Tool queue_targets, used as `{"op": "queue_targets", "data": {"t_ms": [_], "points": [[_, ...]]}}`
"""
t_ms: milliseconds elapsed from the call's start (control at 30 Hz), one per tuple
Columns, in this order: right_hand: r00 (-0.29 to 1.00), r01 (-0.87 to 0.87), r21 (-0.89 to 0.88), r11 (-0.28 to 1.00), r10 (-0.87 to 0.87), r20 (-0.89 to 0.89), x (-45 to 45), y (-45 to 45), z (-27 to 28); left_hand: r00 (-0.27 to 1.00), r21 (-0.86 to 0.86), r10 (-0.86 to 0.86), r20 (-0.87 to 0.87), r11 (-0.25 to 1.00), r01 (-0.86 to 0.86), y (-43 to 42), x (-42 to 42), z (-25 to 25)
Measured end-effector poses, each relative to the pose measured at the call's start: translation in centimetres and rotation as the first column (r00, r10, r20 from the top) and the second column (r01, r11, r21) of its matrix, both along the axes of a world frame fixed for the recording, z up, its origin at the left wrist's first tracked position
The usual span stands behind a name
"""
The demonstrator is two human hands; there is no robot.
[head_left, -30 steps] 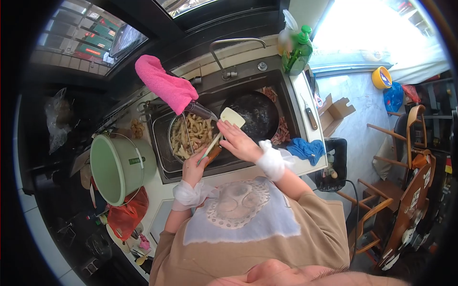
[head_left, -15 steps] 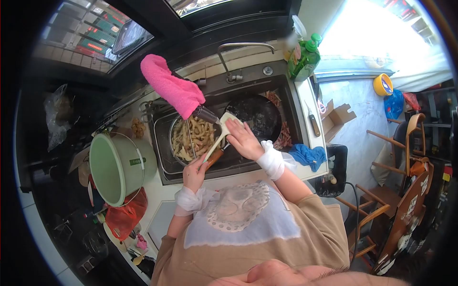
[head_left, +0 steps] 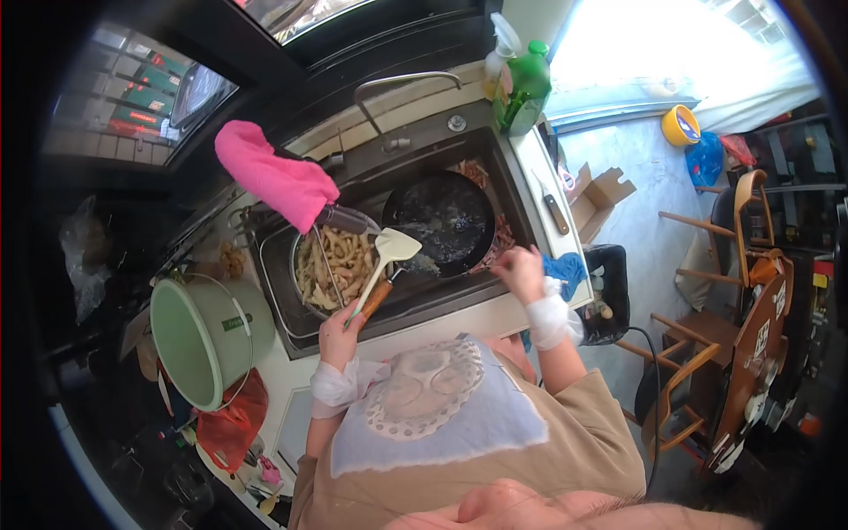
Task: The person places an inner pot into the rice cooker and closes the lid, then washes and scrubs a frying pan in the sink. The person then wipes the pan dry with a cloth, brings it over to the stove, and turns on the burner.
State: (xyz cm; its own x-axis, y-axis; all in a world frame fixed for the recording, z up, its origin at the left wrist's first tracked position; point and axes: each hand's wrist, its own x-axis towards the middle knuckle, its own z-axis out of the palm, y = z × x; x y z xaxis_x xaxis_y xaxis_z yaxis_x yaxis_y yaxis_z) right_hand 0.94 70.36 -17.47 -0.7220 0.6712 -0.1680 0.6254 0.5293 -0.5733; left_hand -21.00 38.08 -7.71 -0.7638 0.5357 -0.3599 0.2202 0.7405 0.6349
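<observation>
My left hand (head_left: 338, 337) is closed around the handle of a cream spatula (head_left: 397, 246), close beside the wooden handle (head_left: 377, 300) of a black wok. Whether it grips that handle too I cannot tell. The spatula's head lies over the rim of the wok (head_left: 442, 216), which is wet inside and sits in the dark sink (head_left: 424, 305). My right hand (head_left: 523, 272) hovers by the sink's right front corner, fingers curled together; anything in them is hidden. Reddish meat pieces (head_left: 502, 240) lie beside the wok. Left of it, a wire basket holds pale knobbly pieces (head_left: 340, 265).
A pink cloth (head_left: 274, 177) covers something above the basket. A faucet (head_left: 397, 79) arches behind. Green bottle (head_left: 527, 88), knife (head_left: 556, 215) and blue cloth (head_left: 565, 269) are right. A green bucket (head_left: 208, 340) stands left; a black bin (head_left: 608, 296) is below the counter.
My right hand has left the spatula's head and moved right, toward the sink's corner, its fingers curling. My left hand keeps the spatula. The whole view has shifted slightly.
</observation>
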Motion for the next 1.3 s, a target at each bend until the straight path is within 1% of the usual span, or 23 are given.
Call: {"op": "queue_targets", "data": {"t_ms": [67, 133, 167, 200, 267, 333, 400, 467, 500, 533, 600, 633, 667, 700, 767, 900, 1000, 1067, 1100, 1133, 1200, 1233, 1300], "points": [[0.993, 0.091, 0.004, 0.996, -0.090, -0.073, 2.4, 1.3, 0.6, 0.999, -0.011, 0.015, 0.045, 1.000, -0.014, 0.0, 0.5, 0.9], [0.985, 0.166, 0.169, 0.972, -0.154, -0.083, 4.3, 1.1, 2.7, 0.999, 0.007, 0.034, 0.038, 0.999, -0.035, -0.8, 0.9, 0.5], [0.981, 0.192, 0.157, 0.969, -0.194, 0.000, 5.4, 1.0, 2.7, 0.998, 0.024, 0.046, 0.034, 0.999, -0.047, -1.1, 1.0, 0.4], [0.983, 0.184, 0.154, 0.971, -0.186, -0.002, 6.4, 0.7, 2.6, 0.998, 0.021, 0.055, 0.032, 0.998, -0.055, -1.4, 1.2, 0.5], [0.969, 0.240, 0.161, 0.957, -0.246, 0.019, 7.7, 0.3, 2.0, 0.993, 0.028, 0.120, 0.022, 0.992, -0.120, -1.3, 1.4, 0.8], [0.977, 0.203, 0.138, 0.969, -0.210, 0.038, 8.3, -0.1, 1.7, 0.991, 0.046, 0.131, -0.002, 0.990, -0.131, -1.6, 1.5, 0.9], [0.972, 0.227, 0.191, 0.955, -0.235, 0.024, 8.5, -0.3, 1.4, 0.989, 0.064, 0.145, -0.022, 0.988, -0.144, -1.6, 1.7, 1.2], [0.974, 0.225, 0.188, 0.956, -0.228, -0.005, 8.8, 0.1, 0.4, 0.990, 0.076, 0.140, 0.024, 0.987, -0.142, -1.1, 2.0, 1.9], [0.968, 0.252, 0.186, 0.950, -0.247, -0.050, 9.0, 0.7, -0.3, 0.991, 0.125, 0.129, 0.026, 0.983, -0.131, -1.3, 2.0, 1.1], [0.960, 0.279, 0.183, 0.943, -0.266, -0.093, 9.1, 0.9, -0.7, 0.989, 0.129, 0.145, 0.023, 0.981, -0.147, -1.3, 2.2, 1.0], [0.963, 0.266, 0.180, 0.947, -0.254, -0.086, 9.2, 0.8, -0.7, 0.992, 0.160, 0.125, -0.023, 0.980, -0.120, -0.7, 2.5, 0.7], [0.959, 0.281, 0.191, 0.941, -0.269, -0.083, 8.7, 0.2, 0.2, 0.989, 0.178, 0.126, -0.074, 0.978, -0.112, -0.6, 2.6, 0.7], [0.955, 0.295, 0.199, 0.935, -0.284, -0.083, 8.3, -0.4, 1.1, 0.986, 0.179, 0.148, -0.078, 0.975, -0.132, -0.5, 2.6, 0.8], [0.961, 0.275, 0.185, 0.943, -0.273, -0.040, 8.2, -0.8, 1.9, 0.980, 0.180, 0.136, -0.148, 0.978, -0.108, -0.4, 2.5, 1.1], [0.968, 0.250, 0.190, 0.949, -0.247, -0.040, 8.5, -1.2, 1.4, 0.960, 0.212, 0.129, -0.249, 0.974, -0.076, -0.3, 2.4, 1.3], [0.971, 0.239, 0.214, 0.947, -0.238, -0.030, 8.9, -0.9, 0.2, 0.959, 0.269, 0.160, -0.235, 0.959, -0.094, -0.4, 2.2, 1.3], [0.965, 0.255, 0.247, 0.935, -0.262, -0.003, 8.8, -0.9, -0.5, 0.954, 0.309, 0.127, -0.272, 0.950, -0.039, -0.7, 2.3, 1.5], [0.960, 0.269, 0.287, 0.919, -0.281, 0.002, 8.6, -0.9, -0.7, 0.949, 0.312, 0.156, -0.275, 0.948, -0.066, -1.1, 2.3, 1.9], [0.960, 0.265, 0.300, 0.917, -0.281, 0.012, 8.7, -0.9, -1.2, 0.960, 0.308, 0.169, -0.222, 0.947, -0.096, -1.4, 2.2, 1.9], [0.960, 0.259, 0.311, 0.914, -0.281, 0.025, 8.5, -1.0, -1.0, 0.963, 0.315, 0.156, -0.220, 0.946, -0.082, -1.8, 2.2, 1.7], [0.956, 0.276, 0.262, 0.925, -0.291, 0.021, 8.6, -1.0, -0.8, 0.962, 0.321, 0.188, -0.198, 0.940, -0.118, -2.6, 2.1, 1.1], [0.956, 0.275, 0.248, 0.929, -0.290, 0.028, 8.7, -0.8, -0.6, 0.966, 0.279, 0.185, -0.178, 0.951, -0.131, -2.7, 2.2, 2.1], [0.955, 0.287, 0.219, 0.932, -0.296, 0.006, 8.8, -0.5, -0.6, 0.972, 0.301, 0.159, -0.173, 0.948, -0.101, -3.6, 2.3, 2.5]]}}
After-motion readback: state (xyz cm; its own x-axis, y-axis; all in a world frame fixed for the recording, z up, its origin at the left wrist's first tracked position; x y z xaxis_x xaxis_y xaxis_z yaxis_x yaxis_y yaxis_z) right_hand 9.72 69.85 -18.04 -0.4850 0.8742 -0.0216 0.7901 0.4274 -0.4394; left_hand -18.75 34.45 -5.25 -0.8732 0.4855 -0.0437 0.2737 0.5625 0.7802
